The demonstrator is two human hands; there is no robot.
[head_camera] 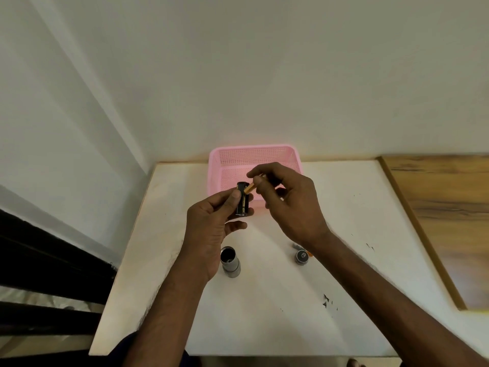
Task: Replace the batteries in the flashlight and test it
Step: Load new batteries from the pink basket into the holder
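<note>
Above the white tabletop [264,300], two bare hands meet in front of one pink mesh basket [230,165] that sits against the wall. The left hand [211,223] has its grip closed on one black battery holder [242,200], thumb on its near face, the holder standing roughly upright. The right hand [288,197] pinches one gold-coloured battery [250,187] between thumb and forefinger, tilted, its lower end touching the top of the holder. How many cells already sit inside that holder I cannot tell; dark bodies with a gold band show on its side.

Down on the tabletop, one silver flashlight body [230,263] stands upright, open end up, its dark hollow showing, just beside the left wrist. Over to the right, near the right wrist, one round dark cap [301,256] lies on its own, well apart from the flashlight body. Close behind it lies one small dark-and-orange object [297,245], half hidden by the forearm, too small to name. A wood-grain panel [449,207] borders the tabletop on the right
</note>
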